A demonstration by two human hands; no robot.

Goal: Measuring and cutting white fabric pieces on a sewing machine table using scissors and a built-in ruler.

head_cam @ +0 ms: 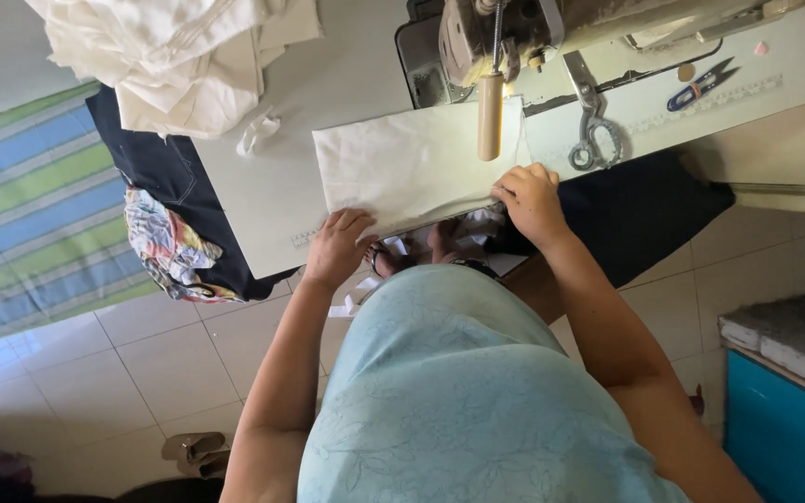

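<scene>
Head view: looking down over a seated person at a sewing table (272,186), white top, edge toward the body.
Cream fabric piece (412,163): flat on the table, folded, long edge nearest the person, far right corner under the head of the sewing machine (505,33).
Left hand (337,247): palm down at the near left corner of the fabric, fingers spread flat on the cloth, pressing rather than clasping; grip wide, nothing enclosed.
Right hand (531,197): at the near right edge of the fabric, just below the machine head, fingers curled; grip narrow, pinching the fabric edge.
Wooden handle (490,116): pale, cylindrical, hanging upright from the machine, over the right end of the fabric, just above the right hand.
Scissors (593,121): metal, lying on the table to the right of the fabric, handles toward the person, near the right hand but apart from it.
Thread snips (701,86): blue-handled, farther right on the table, well apart from both hands.
Pile of white cloth (179,56): heaped at the far left corner of the table, well apart from the fabric piece.
Dark garment (174,186): hanging off the left side of the table, with a patterned multicolour cloth (170,247) bunched against it.
Striped mat (30,205): blue and green, on the tiled floor to the left.
Person's clothing: light blue patterned top (477,401), filling the lower centre.
Sandal (193,449): on the floor tiles, lower left.
</scene>
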